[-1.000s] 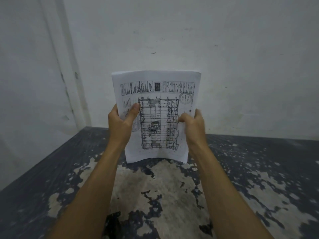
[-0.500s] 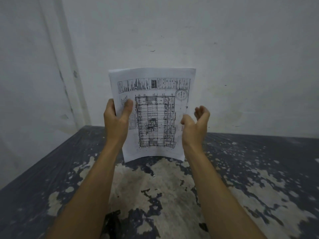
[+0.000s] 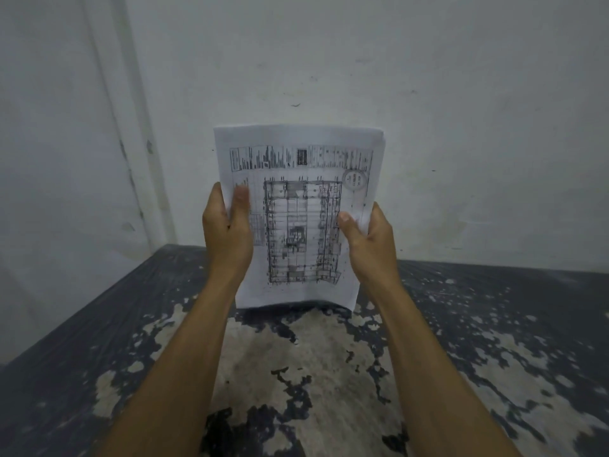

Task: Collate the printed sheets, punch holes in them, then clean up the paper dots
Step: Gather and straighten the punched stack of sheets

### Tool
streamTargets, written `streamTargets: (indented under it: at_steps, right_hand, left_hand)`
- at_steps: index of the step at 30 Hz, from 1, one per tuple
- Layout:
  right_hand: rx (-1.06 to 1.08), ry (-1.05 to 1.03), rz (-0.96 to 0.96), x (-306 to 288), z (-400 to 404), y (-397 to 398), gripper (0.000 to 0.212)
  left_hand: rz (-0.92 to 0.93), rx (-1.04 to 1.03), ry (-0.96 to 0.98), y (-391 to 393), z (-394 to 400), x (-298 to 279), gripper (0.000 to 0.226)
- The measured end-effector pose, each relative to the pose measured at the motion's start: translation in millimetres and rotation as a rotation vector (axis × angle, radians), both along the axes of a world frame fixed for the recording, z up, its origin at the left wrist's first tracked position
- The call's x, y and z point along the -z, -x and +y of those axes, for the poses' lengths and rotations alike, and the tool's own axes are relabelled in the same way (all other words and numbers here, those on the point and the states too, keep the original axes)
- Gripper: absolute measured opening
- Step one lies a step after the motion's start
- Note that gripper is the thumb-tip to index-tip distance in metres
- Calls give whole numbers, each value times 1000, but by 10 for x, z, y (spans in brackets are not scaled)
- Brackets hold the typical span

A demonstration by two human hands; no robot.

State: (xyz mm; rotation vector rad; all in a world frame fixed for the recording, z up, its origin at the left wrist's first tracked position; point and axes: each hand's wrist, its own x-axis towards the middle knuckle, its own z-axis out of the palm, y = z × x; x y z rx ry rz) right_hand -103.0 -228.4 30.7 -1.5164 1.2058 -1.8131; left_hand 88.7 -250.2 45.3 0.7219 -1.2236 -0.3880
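Sheets (image 3: 298, 206) held upright over the table (image 3: 494, 341), bottom edge at or just above the worn top; contact cannot be told. Left hand (image 3: 227, 232) grips the left edge, thumb across the printed face, fingers hidden behind the paper. Right hand (image 3: 365, 239) grips the right edge the same way, thumb on the face, fingers wrapped behind. Top right corner shows more than one edge, so the stack looks not quite squared. No punch in view, no paper dots; judged early in the task, at the collating step. Risks from here: if the grip stays this firm on both sides while tapping down, the inner sheets cannot slide and the offset corner will stay, giving misaligned holes later. If the grip goes too slack, sheets may fan out or slip onto the table and lose their order. Thumbs pressing near the middle of a tall, unsupported stack may bow or crease it. Flaked surface below looks rough and gritty; a hard tap could catch or soil the bottom edge.
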Motion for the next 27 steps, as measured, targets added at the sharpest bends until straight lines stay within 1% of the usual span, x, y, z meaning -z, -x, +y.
streamTargets:
  at_steps: [2, 3, 5, 7, 8, 10, 11, 14, 17, 18, 19, 20, 21, 22, 23, 25, 27]
  right_hand:
    - [10, 47, 20, -135, 13, 60, 18]
    - [-3, 54, 23, -170, 10, 97, 18]
    - [-46, 20, 2, -120, -12, 146, 20]
    - [-62, -57, -24, 50, -21, 128, 31]
    - [-56, -73, -26, 148, -16, 112, 32]
    - [-42, -77, -32, 258, -6, 88, 33]
    - [-31, -75, -36, 271, -16, 94, 27]
    - [41, 10, 15, 196, -24, 97, 16]
    - [68, 95, 31, 125, 10, 58, 19]
    - [74, 112, 36, 117, 23, 56, 23]
    - [71, 120, 32, 112, 33, 67, 25]
    - [62, 122, 22, 124, 34, 86, 22]
    - [54, 121, 14, 155, 29, 109, 20]
    - [51, 119, 6, 194, 27, 119, 22]
    - [55, 123, 0, 242, 32, 119, 28]
    - [103, 132, 16, 324, 64, 90, 39]
    - [131, 141, 37, 356, 59, 78, 31]
  left_hand:
    - [1, 2, 48, -7, 9, -105, 19]
    - [12, 9, 57, -4, -1, -116, 24]
    - [42, 38, -2, 9, -30, -18, 39]
    - [36, 48, -81, 59, -49, 169, 37]
    - [29, 42, -117, 92, -39, 246, 35]
    - [20, 39, -134, 120, -54, 316, 15]
    - [11, 33, -131, 121, -63, 310, 10]
    - [21, 9, -120, 110, -36, 235, 11]
    - [34, 3, -49, 125, -40, 224, 12]
    - [36, 9, -37, 130, -44, 227, 18]
    - [42, -6, -36, 125, -69, 242, 30]
    - [43, -19, -60, 123, -70, 244, 38]
    - [32, -30, -68, 112, -90, 267, 35]
    - [3, -36, -68, 106, -87, 276, 24]
    - [-22, -49, -69, 117, -81, 281, 22]
    - [-56, -73, -58, 136, -70, 271, 25]
    - [-78, -98, -59, 147, -76, 271, 23]
